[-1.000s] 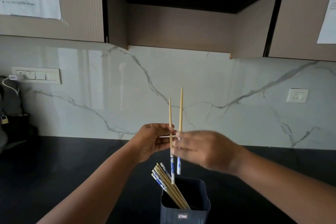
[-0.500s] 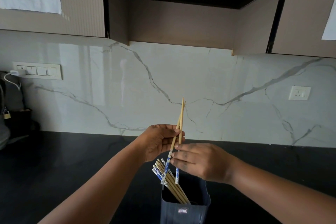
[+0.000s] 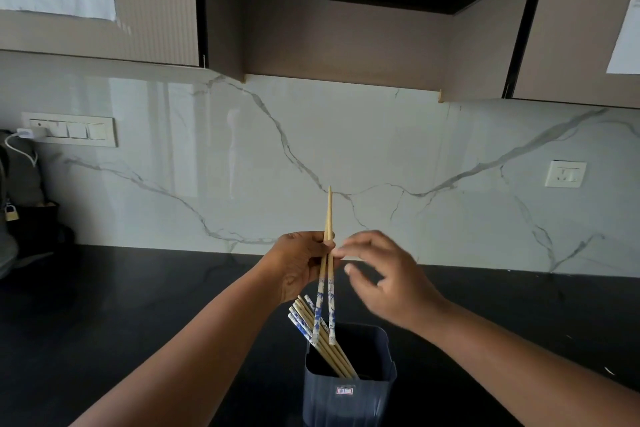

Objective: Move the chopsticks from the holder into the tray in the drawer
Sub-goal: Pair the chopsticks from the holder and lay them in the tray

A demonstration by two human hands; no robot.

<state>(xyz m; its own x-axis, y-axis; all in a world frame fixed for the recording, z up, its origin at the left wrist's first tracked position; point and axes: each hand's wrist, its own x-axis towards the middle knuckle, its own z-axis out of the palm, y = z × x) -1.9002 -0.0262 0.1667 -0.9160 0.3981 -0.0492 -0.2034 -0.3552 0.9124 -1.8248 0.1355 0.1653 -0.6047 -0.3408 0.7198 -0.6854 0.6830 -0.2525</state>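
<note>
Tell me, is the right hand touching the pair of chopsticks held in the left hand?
Cannot tell. In the head view the right hand is open, its blurred fingertips right beside the held pair of chopsticks, which the left hand grips; no plain gap or contact shows.

I see the chopstick holder [image 3: 349, 378] standing on the counter [image 3: 138, 305] at the near edge of view, centre. A bundle of chopsticks [image 3: 318, 336] sits in it, leaning left over its rim. Above the holder, my left hand [image 3: 301, 263] grips 2 chopsticks [image 3: 327, 253] upright, their tips together at the top and their lower ends just over the bundle. My right hand [image 3: 388, 281] is just right of them, fingers spread. Behind the counter rises the backsplash [image 3: 242, 166], with a switch panel [image 3: 69, 130] at left and a socket [image 3: 565, 174] at right. Wall cabinets [image 3: 152, 3] hang above.
</note>
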